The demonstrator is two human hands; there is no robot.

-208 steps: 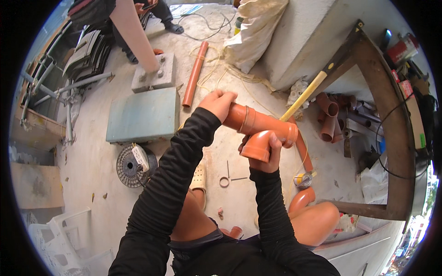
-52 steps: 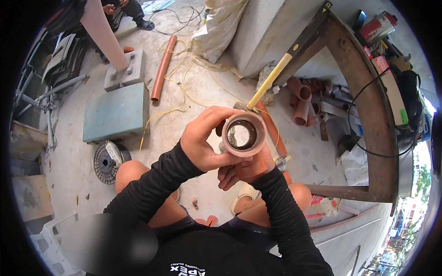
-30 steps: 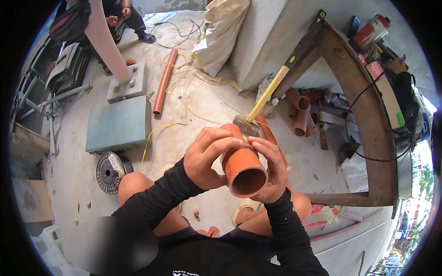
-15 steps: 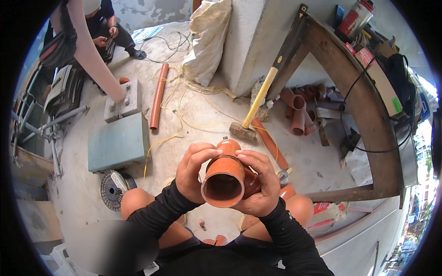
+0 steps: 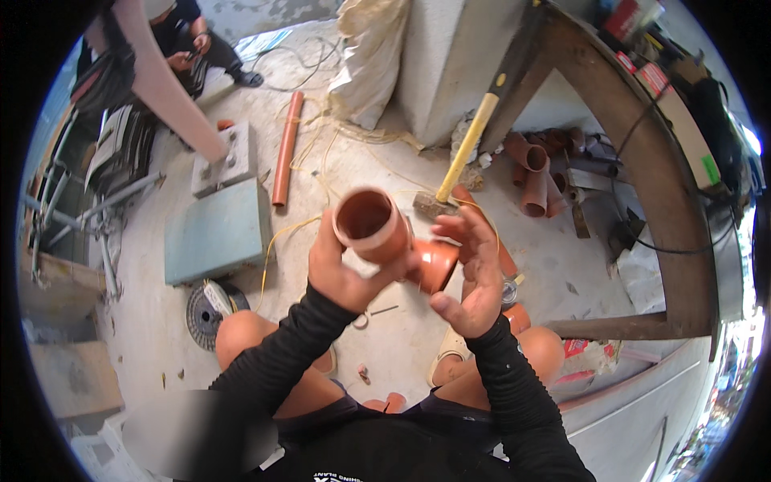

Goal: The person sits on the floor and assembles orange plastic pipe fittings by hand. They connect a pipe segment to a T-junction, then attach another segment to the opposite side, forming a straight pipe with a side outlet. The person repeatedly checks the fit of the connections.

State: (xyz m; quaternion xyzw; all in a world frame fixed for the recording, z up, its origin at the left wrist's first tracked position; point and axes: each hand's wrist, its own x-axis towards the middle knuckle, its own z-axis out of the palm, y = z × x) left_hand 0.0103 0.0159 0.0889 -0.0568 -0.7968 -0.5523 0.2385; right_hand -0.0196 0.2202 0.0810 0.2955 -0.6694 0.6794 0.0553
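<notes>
An orange-brown plastic pipe tee point(image 5: 391, 246) is raised over my knees, its wide open mouth tilted up toward me and its side branch pointing right. My left hand point(image 5: 341, 269) grips its body from the left, thumb across the front. Beside the branch, my right hand point(image 5: 475, 277) has its fingers spread; whether they touch the branch is hard to tell because of blur. Beyond the tee, a sledgehammer point(image 5: 464, 157) with a yellow handle stands head-down on the floor. A length of orange pipe point(image 5: 504, 255) lies partly behind my right hand, near a small tape roll point(image 5: 510, 291).
Left are a blue-grey case point(image 5: 221, 233), a cable reel point(image 5: 204, 313) and a long orange pipe point(image 5: 287, 153). Yellow cord point(image 5: 277, 237) trails across the floor. A wooden frame point(image 5: 634, 149) stands right, with pipe offcuts point(image 5: 536, 189) behind. Another person point(image 5: 193, 48) sits far left.
The tee has turned and shifted slightly up-left, its mouth now facing more upward. My right hand has opened from its grip and moved right; my left hand keeps hold.
</notes>
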